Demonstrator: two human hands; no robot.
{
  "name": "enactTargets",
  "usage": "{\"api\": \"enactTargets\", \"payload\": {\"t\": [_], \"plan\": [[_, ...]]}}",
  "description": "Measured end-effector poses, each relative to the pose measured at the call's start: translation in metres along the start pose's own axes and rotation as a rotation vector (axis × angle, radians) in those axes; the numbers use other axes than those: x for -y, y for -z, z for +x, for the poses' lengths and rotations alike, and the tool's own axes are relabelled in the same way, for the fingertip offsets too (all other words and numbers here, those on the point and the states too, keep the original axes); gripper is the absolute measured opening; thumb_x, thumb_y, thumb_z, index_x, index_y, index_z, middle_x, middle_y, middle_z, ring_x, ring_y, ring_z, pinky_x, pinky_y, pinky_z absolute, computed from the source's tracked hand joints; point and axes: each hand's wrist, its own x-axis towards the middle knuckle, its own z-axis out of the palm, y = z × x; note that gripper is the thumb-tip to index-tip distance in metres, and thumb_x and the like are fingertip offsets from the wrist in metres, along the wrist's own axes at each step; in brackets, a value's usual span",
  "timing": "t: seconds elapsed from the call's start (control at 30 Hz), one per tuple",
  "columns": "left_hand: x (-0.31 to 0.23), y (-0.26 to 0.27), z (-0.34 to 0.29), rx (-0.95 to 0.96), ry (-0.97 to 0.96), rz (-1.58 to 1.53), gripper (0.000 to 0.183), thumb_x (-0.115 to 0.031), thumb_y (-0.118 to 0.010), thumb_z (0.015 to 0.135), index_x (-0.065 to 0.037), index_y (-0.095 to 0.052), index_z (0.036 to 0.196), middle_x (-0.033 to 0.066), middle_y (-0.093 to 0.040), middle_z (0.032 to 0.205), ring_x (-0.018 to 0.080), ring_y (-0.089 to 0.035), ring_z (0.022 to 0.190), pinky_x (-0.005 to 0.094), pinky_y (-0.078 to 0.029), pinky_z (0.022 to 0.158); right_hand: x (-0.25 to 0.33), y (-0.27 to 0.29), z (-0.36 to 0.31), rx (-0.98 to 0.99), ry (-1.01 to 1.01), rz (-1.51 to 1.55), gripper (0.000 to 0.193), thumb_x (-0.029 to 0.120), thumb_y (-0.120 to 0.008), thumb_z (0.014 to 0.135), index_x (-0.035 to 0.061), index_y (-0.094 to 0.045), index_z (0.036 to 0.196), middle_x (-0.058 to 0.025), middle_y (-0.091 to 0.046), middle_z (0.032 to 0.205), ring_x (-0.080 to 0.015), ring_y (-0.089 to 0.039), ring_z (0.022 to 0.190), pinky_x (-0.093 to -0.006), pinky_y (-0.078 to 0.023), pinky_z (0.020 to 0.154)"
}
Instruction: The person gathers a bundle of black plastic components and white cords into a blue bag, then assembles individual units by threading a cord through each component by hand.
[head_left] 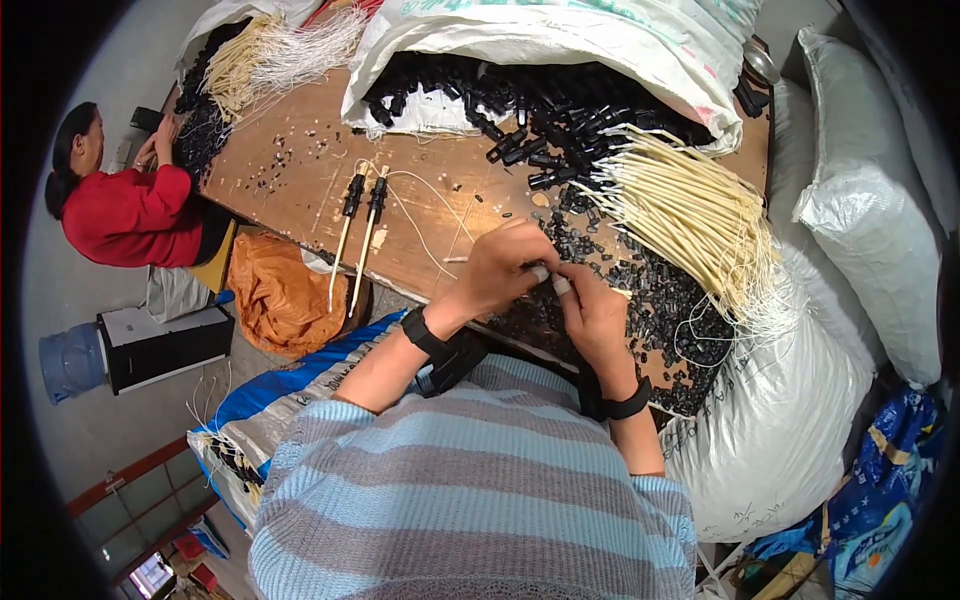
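My left hand (503,262) and my right hand (594,308) meet over the front of the wooden table (300,190). Fingers of both are pinched together, tip to tip, and whatever sits between them is too small or hidden to make out. Loose small black plastic pieces (660,310) lie spread under and right of my hands. A bundle of cream cords (690,205) with thin white ends lies beyond my right hand. To the left of my hands, two cream cords (366,245) with black fittings (376,197) hang partly over the table edge, a thin white string looping from them.
A white woven sack (560,40) spills black tubular parts (540,130) at the back. Full white sacks (870,190) line the right side. A co-worker in a red top (135,215) works at the left end, near an orange sack (285,295).
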Motion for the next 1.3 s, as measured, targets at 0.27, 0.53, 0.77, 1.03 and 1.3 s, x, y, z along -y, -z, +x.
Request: {"api": "enactTargets", "payload": {"t": [0.27,0.53,0.77,1.03,1.3], "plan": [[0.001,0.008,-0.005,0.1,-0.008,-0.18,0.016,0.003,-0.068,0.065,-0.006,-0.064,0.078,0.0028,-0.061,0.078,0.0213,-0.058,0.077,0.0305,-0.046,0.067,-0.011,-0.001,-0.006,0.101,0.002,0.107,0.022,0.006,-0.06,0.083,0.0037,-0.066,0.104,-0.0199,-0.064,0.076,-0.0353,-0.066,0.069,-0.0375,-0.051,0.06],[0.033,0.006,0.025,0.115,0.046,0.263,0.034,0.007,-0.063,0.07,-0.006,-0.067,0.101,0.0101,-0.065,0.089,0.0241,-0.063,0.081,0.0359,-0.051,0.073,-0.018,0.004,-0.008,-0.066,-0.24,0.165,0.013,0.011,-0.062,0.084,0.0029,-0.067,0.093,-0.0105,-0.06,0.061,-0.0178,-0.057,0.051,-0.0295,-0.044,0.052],[0.076,0.001,0.025,0.013,0.165,0.163,0.035,0.008,-0.061,0.07,-0.008,-0.068,0.101,0.0075,-0.062,0.081,0.0203,-0.058,0.075,0.0301,-0.046,0.068,-0.034,0.005,-0.008,-0.148,-0.494,0.295,0.011,0.012,-0.064,0.084,0.0027,-0.066,0.089,0.0011,-0.049,0.054,-0.0054,-0.041,0.05,-0.024,-0.034,0.048],[0.006,-0.035,0.011,-0.151,0.18,-0.135,0.025,0.008,-0.068,0.072,-0.003,-0.063,0.094,0.0015,-0.06,0.081,0.0098,-0.059,0.07,0.022,-0.048,0.065,-0.027,-0.009,0.012,-0.071,-0.497,0.516,0.008,0.005,-0.06,0.089,-0.0003,-0.066,0.089,0.0111,-0.044,0.059,0.0012,-0.033,0.053,-0.0193,-0.025,0.048],[0.006,-0.033,0.011,-0.194,0.242,-0.168,0.028,0.001,-0.069,0.07,-0.005,-0.063,0.097,0.0068,-0.062,0.083,0.019,-0.062,0.074,0.0285,-0.05,0.066,-0.019,-0.01,0.014,-0.097,-0.59,0.839,0.012,0.001,-0.059,0.089,-0.0012,-0.065,0.099,0.0102,-0.049,0.064,0.0016,-0.038,0.056,-0.0165,-0.028,0.051]]}}
